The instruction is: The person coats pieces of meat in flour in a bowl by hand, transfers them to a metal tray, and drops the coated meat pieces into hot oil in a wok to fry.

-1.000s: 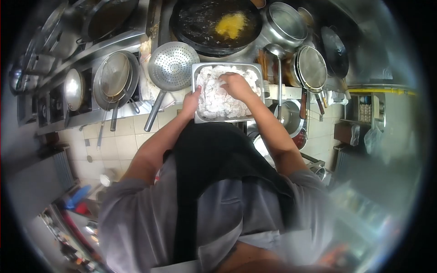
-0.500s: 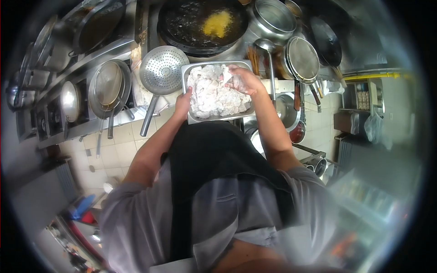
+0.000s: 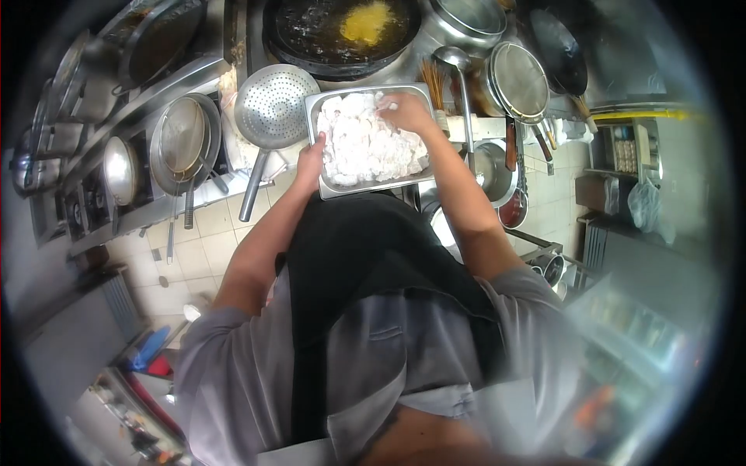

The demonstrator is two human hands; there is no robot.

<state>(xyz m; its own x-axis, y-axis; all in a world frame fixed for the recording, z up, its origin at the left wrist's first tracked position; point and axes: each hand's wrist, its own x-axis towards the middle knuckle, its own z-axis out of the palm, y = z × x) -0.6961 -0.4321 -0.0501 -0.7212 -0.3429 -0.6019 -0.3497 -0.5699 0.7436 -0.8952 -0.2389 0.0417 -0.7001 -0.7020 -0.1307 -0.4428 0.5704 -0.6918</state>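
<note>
A rectangular steel pan (image 3: 359, 189) is held in front of the black apron, heaped with white, powder-coated food pieces (image 3: 364, 147). My left hand (image 3: 311, 159) is closed round the pan's left rim, thumb on top. At the pan's far right corner, my right hand (image 3: 407, 113) reaches down onto the coated pieces with bent fingers. Its fingertips are partly lost among the pieces and seem closed on one. Beyond the pan stands a wok (image 3: 291, 35) of dark oil, with a yellow clump of frying food (image 3: 365, 23) in it.
A perforated skimmer (image 3: 276, 105) lies left of the pan. To the right are a ladle (image 3: 461, 93), a round mesh strainer (image 3: 521, 81) and a metal pot (image 3: 474, 15). More strainers (image 3: 183, 136) and a steel ladle bowl (image 3: 119, 171) rest farther left.
My right hand has shifted slightly up and left over the coated pieces, with its fingers lower among them. The pan has moved a little up and left in view; my left hand keeps its hold.
</note>
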